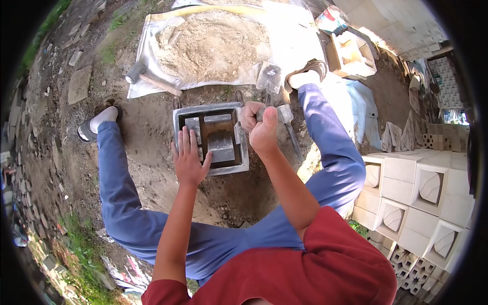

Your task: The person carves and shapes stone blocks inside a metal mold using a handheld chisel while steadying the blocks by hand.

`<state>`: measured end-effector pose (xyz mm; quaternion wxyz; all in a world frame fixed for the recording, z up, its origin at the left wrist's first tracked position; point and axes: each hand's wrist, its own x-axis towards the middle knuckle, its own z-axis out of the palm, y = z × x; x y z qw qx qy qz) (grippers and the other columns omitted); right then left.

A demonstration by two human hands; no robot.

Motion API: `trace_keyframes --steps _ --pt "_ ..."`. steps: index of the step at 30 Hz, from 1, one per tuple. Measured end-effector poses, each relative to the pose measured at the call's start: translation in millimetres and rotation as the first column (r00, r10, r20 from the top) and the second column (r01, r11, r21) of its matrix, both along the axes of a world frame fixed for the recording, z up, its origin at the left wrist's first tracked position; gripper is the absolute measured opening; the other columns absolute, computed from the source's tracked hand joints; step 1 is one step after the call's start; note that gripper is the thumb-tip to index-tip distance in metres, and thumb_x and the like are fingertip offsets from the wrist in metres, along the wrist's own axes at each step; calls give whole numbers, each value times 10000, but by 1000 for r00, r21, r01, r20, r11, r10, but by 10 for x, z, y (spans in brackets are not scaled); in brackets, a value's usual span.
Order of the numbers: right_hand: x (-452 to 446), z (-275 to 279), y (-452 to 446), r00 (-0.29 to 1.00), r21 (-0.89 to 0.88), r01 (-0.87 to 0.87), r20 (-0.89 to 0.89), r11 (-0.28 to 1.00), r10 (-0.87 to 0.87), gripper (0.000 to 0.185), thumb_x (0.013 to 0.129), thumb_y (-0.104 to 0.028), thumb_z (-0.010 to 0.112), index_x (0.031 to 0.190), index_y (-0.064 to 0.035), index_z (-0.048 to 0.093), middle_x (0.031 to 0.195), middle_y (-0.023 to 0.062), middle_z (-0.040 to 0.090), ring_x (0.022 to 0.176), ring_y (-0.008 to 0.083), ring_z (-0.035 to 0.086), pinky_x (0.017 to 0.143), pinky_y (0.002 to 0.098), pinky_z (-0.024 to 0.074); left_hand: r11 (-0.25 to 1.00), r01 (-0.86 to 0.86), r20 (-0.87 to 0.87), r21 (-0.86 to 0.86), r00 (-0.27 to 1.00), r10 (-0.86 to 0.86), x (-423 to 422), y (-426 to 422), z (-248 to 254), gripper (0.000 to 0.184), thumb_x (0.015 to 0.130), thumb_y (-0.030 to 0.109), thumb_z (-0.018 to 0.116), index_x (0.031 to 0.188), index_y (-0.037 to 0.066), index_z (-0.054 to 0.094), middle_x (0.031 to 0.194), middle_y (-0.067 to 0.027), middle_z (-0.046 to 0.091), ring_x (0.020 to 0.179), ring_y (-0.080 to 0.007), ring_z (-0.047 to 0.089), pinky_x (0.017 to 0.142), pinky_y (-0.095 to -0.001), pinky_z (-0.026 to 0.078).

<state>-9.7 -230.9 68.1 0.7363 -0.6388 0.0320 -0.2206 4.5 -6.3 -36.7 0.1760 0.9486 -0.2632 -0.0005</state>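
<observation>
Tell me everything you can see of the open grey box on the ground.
The open grey box looks like metal: squarish, with a dusty rim, dark inner walls and grey blocks inside. It sits slightly turned on bare dirt. The left hand lies spread over its left side; the right hand is curled at its right edge, contact unclear.

Your mold [246, 160]: dull grey metal, worn | your mallet handle [161, 85]: matt wood | your trousers [152, 231]: matt cloth | sand [213, 46]: rough, grainy
</observation>
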Motion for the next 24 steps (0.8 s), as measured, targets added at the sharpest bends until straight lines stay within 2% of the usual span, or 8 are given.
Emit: trace_keyframes --steps 2,4,11,14,18,20,22,24 --pt "12 -106 52 999 -25 15 29 1000 -14 801 960 -781 316 587 -74 271 562 -38 245 515 98 260 487 312 169 1000 8 21 -13 1000 -8 17 -17 19 863 916 476 589 1591 51 260 1659 -169 235 1542 -334 199 1230 -539 146" --pt "51 -138 126 1000 -263 -7 0 965 7 806 957 -788 310 587 -73 277 558 -36 262 515 99 266 489 316 171 1000 8 31 -17 999 -8 -1 -18 13 859 915 478 589 1586 46 270 1657 -169 238 1541 -335 201 1229 -539 149" --pt "166 -486 -2 999 -136 39 -17 990 -42 713 1023 -660 288 587 -96 277 548 -32 253 492 100 249 471 303 173 1000 -7 28 -24 1000 8 -25 42 33 855 903 485 599 1563 26 308 1660 -166 229 1543 -325 194 1232 -532 149" --pt "289 -168 -75 990 37 55 -134 998 -49 753 990 -733 283 590 -95 272 551 -39 251 484 98 247 467 295 165 1000 -11 29 -24 1000 11 -5 31 22 869 900 490 603 1570 32 293 1663 -157 226 1546 -314 186 1235 -526 146" --pt "372 -396 -137 998 69 36 44 997 -39 665 1015 -655 281 618 -121 280 558 -19 267 483 114 239 472 301 172 999 -14 32 -30 999 15 -4 44 10 875 895 497 606 1569 33 296 1664 -155 223 1546 -308 188 1236 -531 146" --pt "427 -490 -156 997 -16 -37 63 999 38 682 1003 -683 298 620 -119 281 569 -20 260 490 114 243 475 300 172 999 -5 57 -44 998 8 1 27 11 883 886 510 609 1565 34 306 1662 -159 224 1546 -306 188 1237 -535 147" --pt "487 -191 -120 992 -24 89 -87 996 -90 741 946 -780 340 621 -117 279 580 -29 251 497 106 240 479 296 168 999 -12 26 -30 1000 13 -9 34 17 875 900 487 602 1572 26 284 1667 -153 216 1545 -310 191 1233 -534 149" --pt "514 -223 -147 996 -50 87 6 995 -86 760 934 -798 345 621 -108 284 574 -28 265 500 101 243 481 297 170 999 -11 30 -33 999 12 43 17 31 877 900 489 601 1573 25 283 1667 -153 214 1546 -311 190 1233 -534 150"
